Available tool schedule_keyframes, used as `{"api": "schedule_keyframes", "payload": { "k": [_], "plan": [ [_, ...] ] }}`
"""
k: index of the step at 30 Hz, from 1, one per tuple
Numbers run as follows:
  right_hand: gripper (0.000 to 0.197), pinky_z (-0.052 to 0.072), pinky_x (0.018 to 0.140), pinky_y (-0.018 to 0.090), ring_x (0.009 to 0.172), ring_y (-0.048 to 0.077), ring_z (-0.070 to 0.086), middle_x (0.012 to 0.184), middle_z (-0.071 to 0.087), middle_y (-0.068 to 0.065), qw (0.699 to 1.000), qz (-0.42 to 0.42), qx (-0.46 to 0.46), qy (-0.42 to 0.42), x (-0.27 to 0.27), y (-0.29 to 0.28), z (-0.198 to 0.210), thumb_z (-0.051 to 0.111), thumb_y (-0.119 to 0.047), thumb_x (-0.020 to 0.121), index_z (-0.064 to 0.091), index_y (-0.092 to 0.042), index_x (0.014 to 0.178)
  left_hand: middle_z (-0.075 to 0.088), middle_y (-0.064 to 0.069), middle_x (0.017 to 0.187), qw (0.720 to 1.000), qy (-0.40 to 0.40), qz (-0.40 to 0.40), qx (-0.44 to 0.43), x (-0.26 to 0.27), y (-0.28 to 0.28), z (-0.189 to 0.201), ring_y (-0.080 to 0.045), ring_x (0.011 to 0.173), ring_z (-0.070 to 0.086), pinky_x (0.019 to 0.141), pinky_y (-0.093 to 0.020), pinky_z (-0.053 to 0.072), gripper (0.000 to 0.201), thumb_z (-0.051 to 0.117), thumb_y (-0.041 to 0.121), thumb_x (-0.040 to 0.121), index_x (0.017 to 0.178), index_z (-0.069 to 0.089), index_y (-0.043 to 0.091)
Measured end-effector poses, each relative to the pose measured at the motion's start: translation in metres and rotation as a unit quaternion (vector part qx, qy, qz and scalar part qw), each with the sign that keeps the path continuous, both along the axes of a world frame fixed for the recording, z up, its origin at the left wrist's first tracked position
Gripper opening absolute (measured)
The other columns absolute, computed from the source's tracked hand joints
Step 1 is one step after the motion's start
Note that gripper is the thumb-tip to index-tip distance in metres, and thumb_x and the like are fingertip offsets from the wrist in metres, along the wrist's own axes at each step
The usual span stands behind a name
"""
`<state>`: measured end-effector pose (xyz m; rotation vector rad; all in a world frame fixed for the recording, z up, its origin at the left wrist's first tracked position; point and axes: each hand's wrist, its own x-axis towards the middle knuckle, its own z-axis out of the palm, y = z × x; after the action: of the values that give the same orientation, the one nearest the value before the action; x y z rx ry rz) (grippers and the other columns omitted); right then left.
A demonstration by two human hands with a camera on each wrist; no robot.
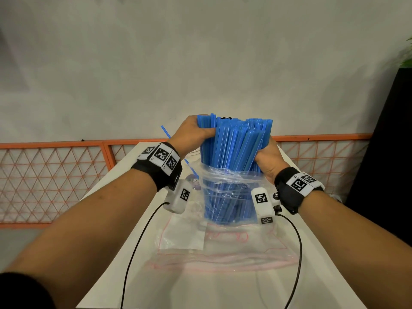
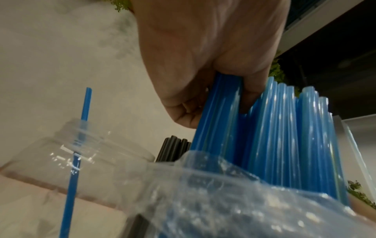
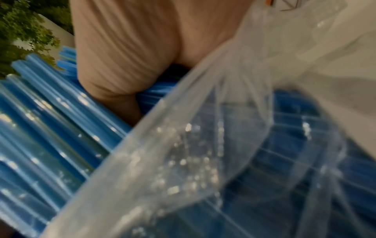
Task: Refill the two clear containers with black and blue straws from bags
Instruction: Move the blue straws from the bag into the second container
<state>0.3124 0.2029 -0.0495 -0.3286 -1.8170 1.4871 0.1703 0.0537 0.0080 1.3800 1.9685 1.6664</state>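
A thick bundle of blue straws (image 1: 234, 148) stands upright, its lower half inside a clear plastic bag (image 1: 227, 195) above the white table (image 1: 124, 253). My left hand (image 1: 194, 134) grips the upper left part of the bundle, thumb and fingers pinching a small clump of straws (image 2: 221, 112). My right hand (image 1: 266, 157) grips the bundle's right side just above the bag's mouth (image 3: 183, 128). A clear container (image 2: 67, 161) with one blue straw (image 2: 79, 145) in it stands to the left. Black straws (image 2: 175, 149) show behind the bundle.
A flat empty clear bag (image 1: 214, 248) with a red zip line lies on the table nearer me. An orange lattice fence (image 1: 51, 179) runs behind the table before a grey wall. A black block (image 1: 392, 152) with a plant stands at the right.
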Motion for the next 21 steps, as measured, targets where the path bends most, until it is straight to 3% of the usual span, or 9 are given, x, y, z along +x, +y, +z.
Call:
{"api": "schedule_keyframes", "payload": {
  "k": [4,8,10,13,15,18,21],
  "plan": [
    [0.041,0.056,0.089,0.047,0.107,0.024,0.067,0.114,0.069,0.012,1.0,0.0,0.012,0.001,0.0,0.002,-0.002,0.07,0.005,0.081,0.06,-0.005,0.12,0.074,-0.01,0.109,0.999,-0.014,0.022,-0.038,-0.002,0.003,-0.022,-0.021,0.103,0.07,0.09,-0.037,0.057,0.025,0.073,0.011,0.087,0.11,0.07,0.003],
    [0.042,0.056,0.09,0.049,0.107,0.025,0.067,0.114,0.069,0.013,1.0,-0.003,0.013,0.0,0.0,0.001,-0.002,0.07,0.007,0.081,0.059,-0.003,0.12,0.073,-0.012,0.108,0.997,-0.032,0.044,-0.046,-0.004,0.004,-0.039,-0.023,0.102,0.07,0.088,-0.035,0.058,0.024,0.07,0.009,0.089,0.112,0.069,0.002],
    [0.043,0.055,0.09,0.05,0.108,0.026,0.066,0.115,0.068,0.014,1.0,-0.002,0.015,-0.003,0.0,0.002,-0.002,0.07,0.007,0.08,0.059,-0.003,0.12,0.074,-0.008,0.105,0.998,-0.025,0.054,-0.029,-0.005,0.004,-0.035,-0.018,0.098,0.071,0.083,-0.031,0.058,0.021,0.069,0.012,0.09,0.109,0.07,0.004],
    [0.046,0.056,0.09,0.049,0.108,0.025,0.066,0.115,0.069,0.012,1.0,-0.002,0.014,-0.002,0.0,0.003,-0.002,0.072,0.007,0.079,0.058,-0.005,0.121,0.074,0.002,0.095,0.997,-0.018,0.073,0.008,-0.006,0.002,-0.022,-0.007,0.085,0.07,0.068,-0.019,0.056,0.005,0.068,0.017,0.09,0.095,0.07,0.019],
    [0.046,0.056,0.09,0.049,0.107,0.024,0.066,0.114,0.069,0.012,1.0,-0.001,0.013,0.0,0.0,0.002,-0.002,0.072,0.005,0.08,0.058,-0.006,0.122,0.072,0.005,0.09,0.997,-0.006,0.078,0.004,-0.005,0.001,-0.017,-0.006,0.08,0.069,0.062,-0.018,0.054,0.004,0.067,0.019,0.092,0.091,0.067,0.022],
    [0.046,0.056,0.089,0.05,0.107,0.025,0.067,0.114,0.069,0.012,1.0,-0.002,0.015,0.0,0.001,0.001,-0.002,0.073,0.005,0.079,0.058,-0.006,0.121,0.07,-0.001,0.093,0.997,0.001,0.077,-0.008,-0.004,0.001,-0.014,-0.015,0.085,0.068,0.069,-0.026,0.056,0.004,0.064,0.017,0.094,0.097,0.065,0.015],
    [0.045,0.055,0.09,0.05,0.108,0.026,0.066,0.114,0.069,0.013,1.0,0.001,0.025,0.001,0.001,0.001,-0.002,0.072,0.006,0.079,0.058,-0.005,0.12,0.069,-0.002,0.09,0.995,-0.003,0.091,0.039,-0.003,0.001,-0.004,-0.014,0.082,0.066,0.071,-0.025,0.053,0.009,0.065,0.021,0.094,0.093,0.064,0.013]
  ]
}}
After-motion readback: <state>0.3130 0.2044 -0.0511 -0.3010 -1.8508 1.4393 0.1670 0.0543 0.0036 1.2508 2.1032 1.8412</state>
